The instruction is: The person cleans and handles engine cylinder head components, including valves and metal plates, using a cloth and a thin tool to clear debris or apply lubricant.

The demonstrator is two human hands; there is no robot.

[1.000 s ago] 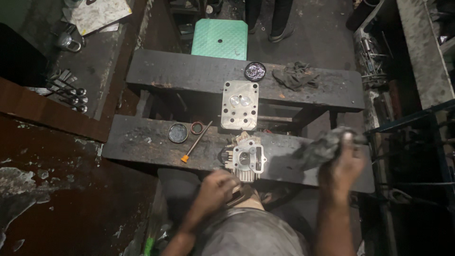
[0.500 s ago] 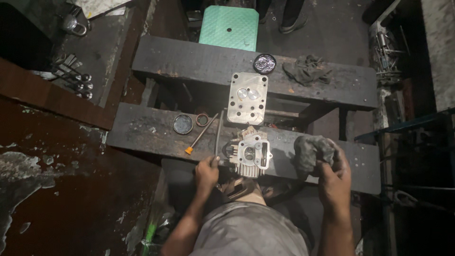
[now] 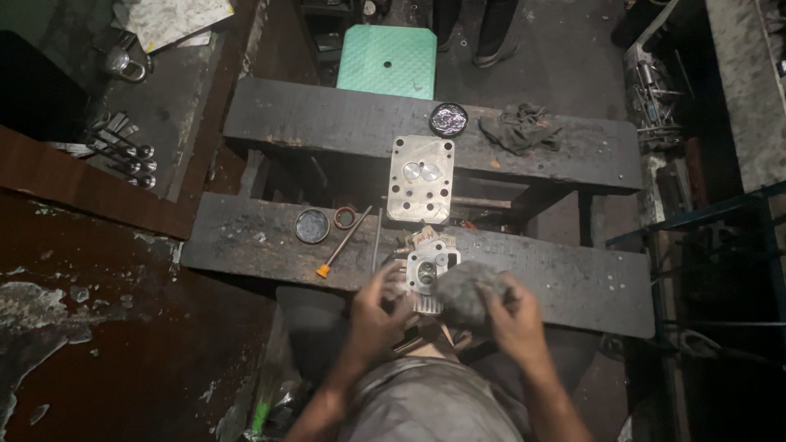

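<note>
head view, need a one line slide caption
Left hand steadies a finned grey metal engine part on a dark wooden bench while the right hand presses a crumpled grey rag against it.

On the near dark wooden plank (image 3: 246, 241), the left hand (image 3: 378, 307) grips a finned grey metal cylinder head (image 3: 427, 274). The right hand (image 3: 516, 315) presses a crumpled grey rag (image 3: 463, 293) against its right side.

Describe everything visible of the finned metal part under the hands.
The finned metal part is a pale grey casting that looks like aluminium, with round bores on its top face and cooling fins along its near side. It sits on the near dark plank, just below the flat metal plate. The left hand grips its left edge; the right hand presses a grey rag against its right side, hiding that part.
</note>
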